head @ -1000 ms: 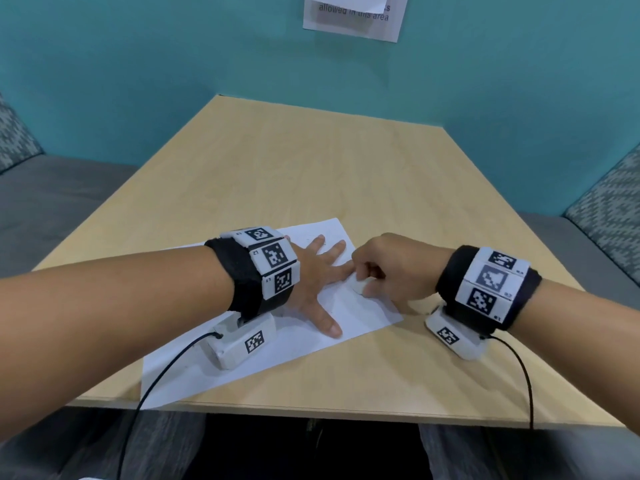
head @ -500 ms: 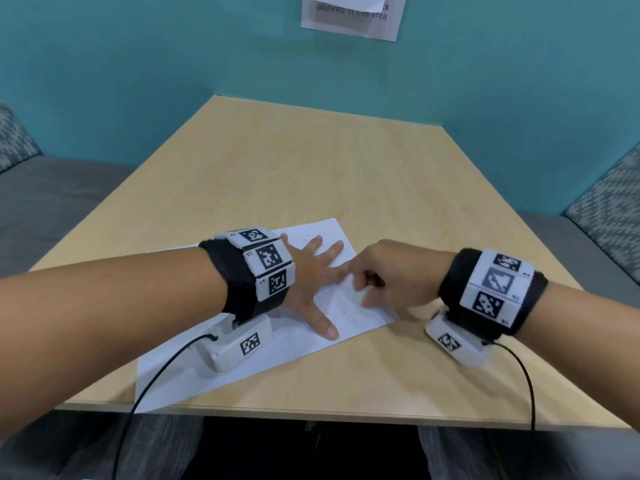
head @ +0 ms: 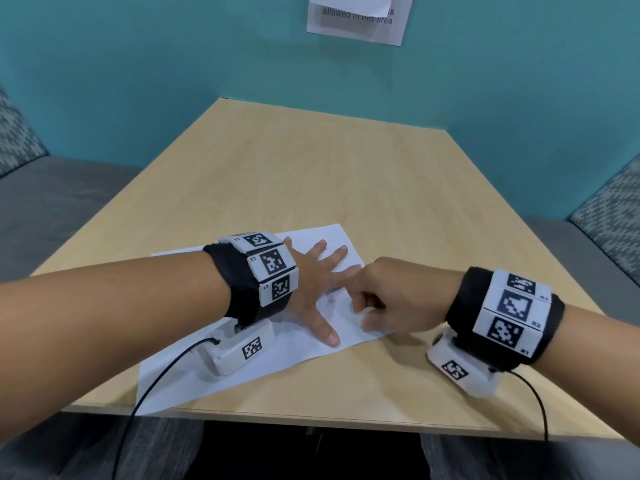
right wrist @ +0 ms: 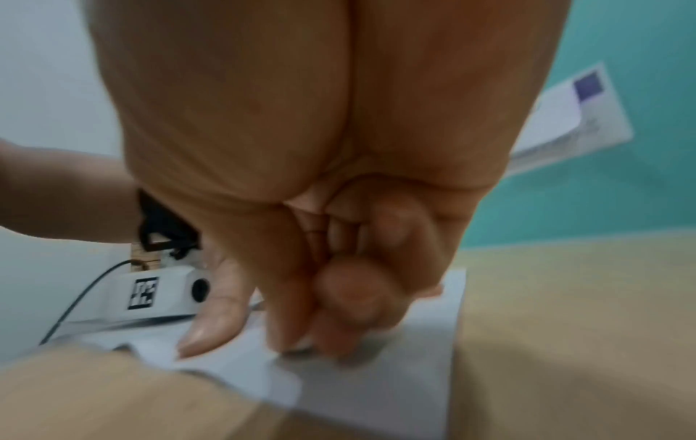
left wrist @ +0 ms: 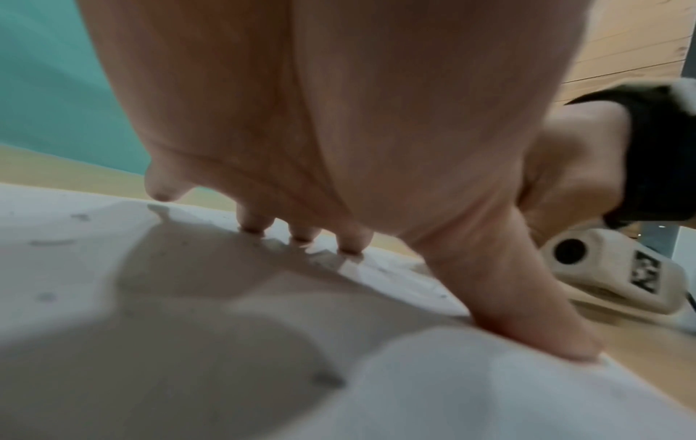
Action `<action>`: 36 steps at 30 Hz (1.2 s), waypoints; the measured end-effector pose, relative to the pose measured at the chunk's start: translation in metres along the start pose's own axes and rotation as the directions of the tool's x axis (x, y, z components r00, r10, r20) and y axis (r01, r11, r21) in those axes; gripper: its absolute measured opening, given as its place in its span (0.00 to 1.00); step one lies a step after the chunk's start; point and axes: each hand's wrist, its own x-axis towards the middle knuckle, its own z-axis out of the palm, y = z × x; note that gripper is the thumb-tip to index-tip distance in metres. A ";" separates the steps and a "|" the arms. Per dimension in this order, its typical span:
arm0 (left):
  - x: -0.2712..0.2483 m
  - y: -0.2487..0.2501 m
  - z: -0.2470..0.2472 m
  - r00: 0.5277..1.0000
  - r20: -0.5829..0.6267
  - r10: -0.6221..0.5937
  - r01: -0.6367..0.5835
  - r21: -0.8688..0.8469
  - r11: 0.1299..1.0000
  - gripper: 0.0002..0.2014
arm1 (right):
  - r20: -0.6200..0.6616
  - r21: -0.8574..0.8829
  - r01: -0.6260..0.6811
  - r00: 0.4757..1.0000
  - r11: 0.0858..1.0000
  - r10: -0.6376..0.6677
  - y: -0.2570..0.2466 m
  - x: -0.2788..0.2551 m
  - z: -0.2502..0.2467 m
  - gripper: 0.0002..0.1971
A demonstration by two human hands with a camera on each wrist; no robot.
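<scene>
A white sheet of paper [head: 277, 362] is laid askew on the wooden counter [head: 311, 185], close to its near edge. The left hand [head: 311, 285] is spread flat on the far right part of the sheet. Its fingers are straight and splayed, and in the left wrist view the fingertips [left wrist: 301, 233] and the thumb are seen pressed onto the paper. The right hand [head: 398, 299] is set at the sheet's right edge, just beside the left index finger. Its fingers are curled under and its tips are down on the paper. A small white object [head: 362, 318] is pinched between thumb and fingers; what it is cannot be told, since most of it is hidden. A printed notice [head: 356, 15] is fixed to the teal wall behind.
</scene>
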 end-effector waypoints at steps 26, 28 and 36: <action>-0.003 0.000 -0.005 0.999 0.042 0.018 -0.020 0.050 0.999 0.62 | -0.023 -0.005 -0.083 0.996 0.997 0.083 -0.008 -0.012 0.003 0.05; -0.005 0.000 -0.007 0.999 0.048 0.018 -0.021 0.061 0.998 0.63 | -0.063 -0.011 -0.132 0.989 0.991 0.131 -0.003 -0.018 0.000 0.05; -0.026 0.014 -0.013 0.991 0.051 0.124 -0.125 0.014 0.992 0.67 | -0.269 -0.026 -0.442 0.867 0.897 0.419 0.034 -0.044 0.002 0.09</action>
